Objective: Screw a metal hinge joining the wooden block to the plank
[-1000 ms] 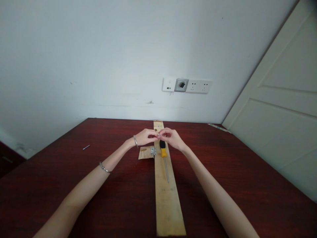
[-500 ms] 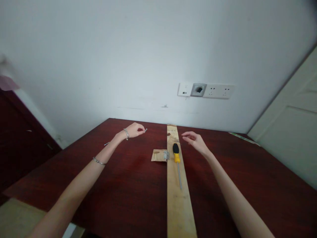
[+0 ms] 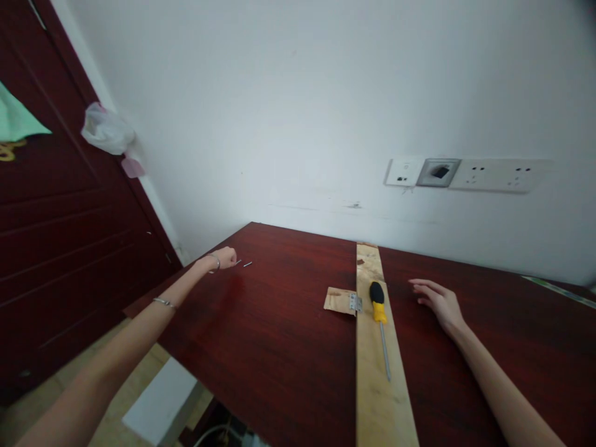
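On the left part of the dark red table, my left hand [image 3: 226,257] is closed, its fingertips pinched round a small screw [image 3: 238,262] that juts out to the right. A second small screw [image 3: 248,264] lies on the tabletop just beyond it. My right hand [image 3: 440,302] hovers over the table on the right, fingers apart and holding nothing. Between the hands, a screwdriver [image 3: 379,310] with a black and yellow handle rests on a long wooden board [image 3: 384,403]. A metal hinge [image 3: 356,302] joins that board to a small wooden piece [image 3: 338,300].
The table [image 3: 279,347] meets a white wall with a row of sockets [image 3: 493,174]. A patterned strip [image 3: 559,292] lies at the back right. Below the left edge stands a white box [image 3: 161,400]. A plastic bag [image 3: 107,129] hangs by the dark red door [image 3: 60,217].
My head view has turned left. My left hand has moved left over the table with the screw, toward the one lying there. My right hand remains open, right of the board.
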Action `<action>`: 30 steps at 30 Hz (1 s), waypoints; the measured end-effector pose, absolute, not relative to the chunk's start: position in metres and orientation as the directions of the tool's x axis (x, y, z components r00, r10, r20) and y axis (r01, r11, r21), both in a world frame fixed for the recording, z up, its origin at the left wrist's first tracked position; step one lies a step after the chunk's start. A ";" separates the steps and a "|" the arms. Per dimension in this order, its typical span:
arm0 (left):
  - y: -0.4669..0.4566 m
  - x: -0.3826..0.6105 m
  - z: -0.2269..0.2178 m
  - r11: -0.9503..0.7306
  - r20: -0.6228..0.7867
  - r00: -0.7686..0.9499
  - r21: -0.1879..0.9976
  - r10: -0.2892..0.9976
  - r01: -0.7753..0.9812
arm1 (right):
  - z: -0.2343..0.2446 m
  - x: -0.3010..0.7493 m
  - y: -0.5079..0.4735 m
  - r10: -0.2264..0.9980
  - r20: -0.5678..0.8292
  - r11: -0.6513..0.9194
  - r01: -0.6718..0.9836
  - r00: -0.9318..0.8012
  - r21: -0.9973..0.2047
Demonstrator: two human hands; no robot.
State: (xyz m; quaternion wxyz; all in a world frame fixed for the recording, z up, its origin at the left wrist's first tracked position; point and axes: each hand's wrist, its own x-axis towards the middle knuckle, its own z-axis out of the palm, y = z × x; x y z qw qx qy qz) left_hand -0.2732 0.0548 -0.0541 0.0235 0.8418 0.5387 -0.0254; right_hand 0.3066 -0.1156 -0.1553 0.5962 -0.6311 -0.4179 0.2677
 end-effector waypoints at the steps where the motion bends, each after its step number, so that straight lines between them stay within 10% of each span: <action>1: 0.052 -0.276 -0.056 -0.397 -0.081 0.394 -0.019 0.915 0.918 | -0.156 0.307 -0.116 0.846 0.163 0.062 0.211 0.507 -0.976; 16: 0.041 -0.277 -0.085 -0.309 -0.142 0.275 -0.378 0.951 0.873 | -0.163 0.308 -0.114 0.867 0.214 0.036 0.372 0.451 -0.928; 30: 0.048 -0.274 -0.068 -0.286 -0.198 0.222 -0.405 0.955 0.869 | -0.152 0.297 -0.118 0.868 0.206 0.037 0.355 0.451 -0.934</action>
